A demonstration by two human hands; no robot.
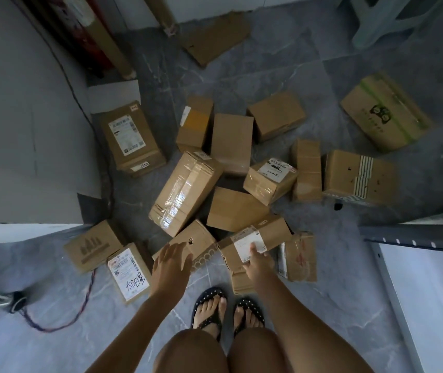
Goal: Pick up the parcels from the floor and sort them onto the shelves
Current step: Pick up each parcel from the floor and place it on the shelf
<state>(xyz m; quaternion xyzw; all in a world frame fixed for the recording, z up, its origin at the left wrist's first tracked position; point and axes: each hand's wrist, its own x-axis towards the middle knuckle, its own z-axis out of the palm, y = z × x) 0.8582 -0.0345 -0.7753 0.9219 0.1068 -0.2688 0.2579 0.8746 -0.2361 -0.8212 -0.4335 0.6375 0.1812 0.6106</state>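
One camera only, worn on my head. It looks forward and steeply down (wide-angle, so straight edges bow), with my feet [210,308] near the bottom edge and the parcels [185,192] spread over the floor [309,305] just ahead.

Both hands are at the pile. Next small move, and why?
Probably bring the left hand across to the labelled box that the right hand grips at its near edge, thumb on the label; the left hand is open, holding nothing.
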